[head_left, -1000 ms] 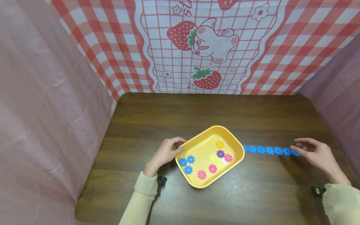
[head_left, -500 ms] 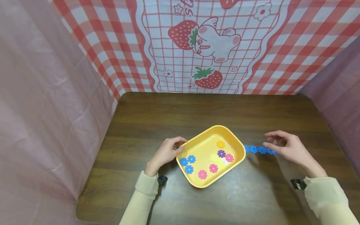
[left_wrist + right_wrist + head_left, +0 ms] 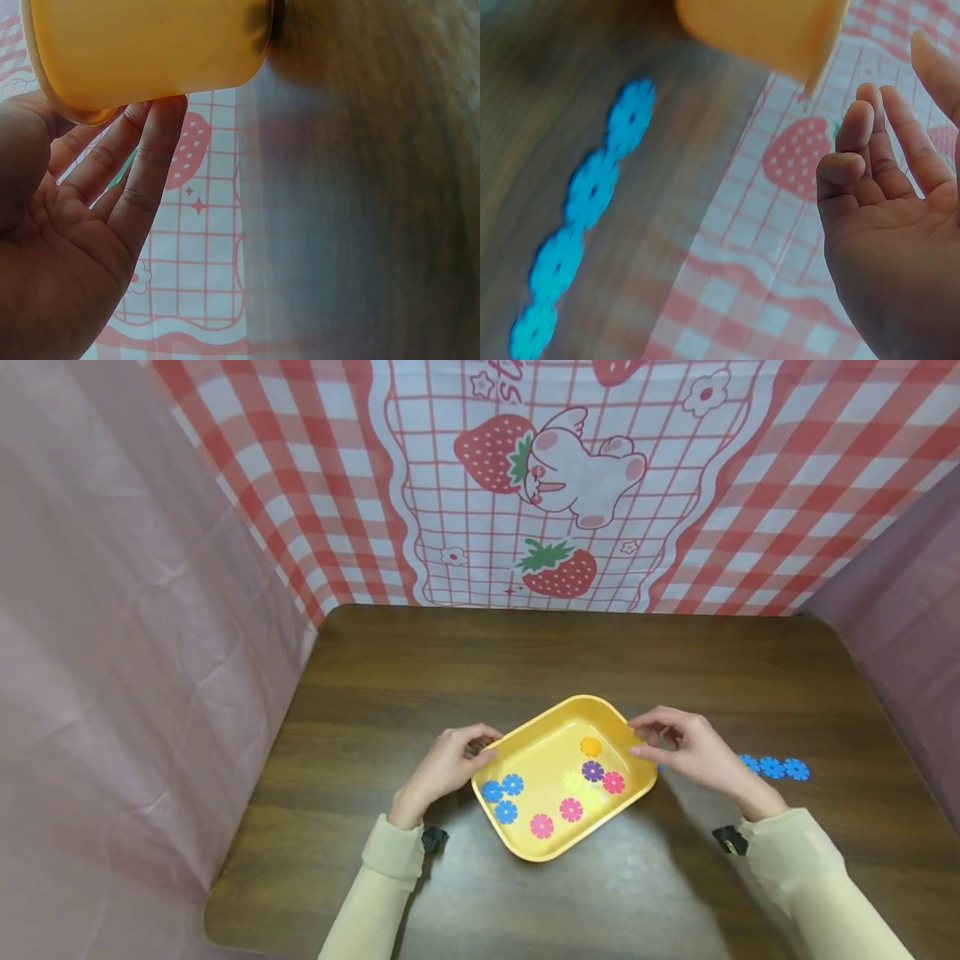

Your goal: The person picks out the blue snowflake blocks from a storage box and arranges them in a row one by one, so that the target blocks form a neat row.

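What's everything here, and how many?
table: one, brown, centre
cloth: one, red-white, behind table
curtains: two, pinkish, sides
tub: one, yellow, on table
blue discs: three, blue, tub's left end
pink discs: three, pink, tub's near side
pale discs: count unclear, pale yellow, inside tub
orange disc: one, orange, inside tub
purple disc: one, purple, inside tub
disc chain: one, blue, right of tub, partly hidden
wrist devices: two, black, wrists
sleeves: two, cream, arms
left hand: one, bare, gripping tub's rim
right hand: one, bare, beside tub's right end
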`<action>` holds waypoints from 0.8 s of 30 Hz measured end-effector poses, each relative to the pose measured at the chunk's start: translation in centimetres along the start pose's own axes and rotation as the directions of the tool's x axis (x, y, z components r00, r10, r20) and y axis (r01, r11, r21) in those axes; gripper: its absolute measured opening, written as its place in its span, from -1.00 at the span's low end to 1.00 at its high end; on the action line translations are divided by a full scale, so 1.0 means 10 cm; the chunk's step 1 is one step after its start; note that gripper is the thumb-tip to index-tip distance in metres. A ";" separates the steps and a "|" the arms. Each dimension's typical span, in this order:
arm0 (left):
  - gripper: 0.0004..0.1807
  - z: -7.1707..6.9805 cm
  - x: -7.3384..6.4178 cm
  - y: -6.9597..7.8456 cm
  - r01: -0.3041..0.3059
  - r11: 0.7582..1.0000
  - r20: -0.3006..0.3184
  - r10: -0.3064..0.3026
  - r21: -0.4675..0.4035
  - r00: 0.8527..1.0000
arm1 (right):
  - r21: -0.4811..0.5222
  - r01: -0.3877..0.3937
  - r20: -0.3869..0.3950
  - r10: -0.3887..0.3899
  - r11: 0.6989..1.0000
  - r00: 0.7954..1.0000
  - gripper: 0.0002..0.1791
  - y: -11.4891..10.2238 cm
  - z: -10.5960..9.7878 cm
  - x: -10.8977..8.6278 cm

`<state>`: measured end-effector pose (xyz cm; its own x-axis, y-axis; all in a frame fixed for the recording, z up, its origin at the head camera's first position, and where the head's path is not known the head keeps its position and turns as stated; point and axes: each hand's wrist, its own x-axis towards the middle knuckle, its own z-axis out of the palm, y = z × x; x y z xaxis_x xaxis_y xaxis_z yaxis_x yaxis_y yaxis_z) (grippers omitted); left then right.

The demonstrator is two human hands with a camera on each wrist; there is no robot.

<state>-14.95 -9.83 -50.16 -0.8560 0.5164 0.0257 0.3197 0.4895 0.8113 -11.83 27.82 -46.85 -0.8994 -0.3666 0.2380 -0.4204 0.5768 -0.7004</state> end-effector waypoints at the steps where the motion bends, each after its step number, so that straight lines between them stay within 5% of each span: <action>1: -0.74 0.00 0.00 0.00 0.000 1.000 0.000 0.000 0.000 1.000 | 0.003 0.013 0.008 -0.013 1.000 1.000 -0.67 -0.02 0.03 0.03; 12: -0.75 0.00 0.00 0.00 -0.013 1.000 0.000 0.013 0.003 1.000 | 0.061 0.002 0.159 -0.011 0.998 0.987 -0.62 -0.13 0.48 0.29; 24: -0.75 0.01 0.00 -0.01 -0.013 1.000 -0.004 0.013 -0.004 1.000 | 0.021 0.042 0.326 -0.046 0.999 0.944 -0.55 -0.34 0.80 0.49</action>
<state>-14.97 -9.79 -50.25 -0.8533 0.5200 0.0384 0.3292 0.4803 0.8130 -13.86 18.18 -48.69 -0.7908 -0.6110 0.0377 -0.4552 0.5458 -0.7035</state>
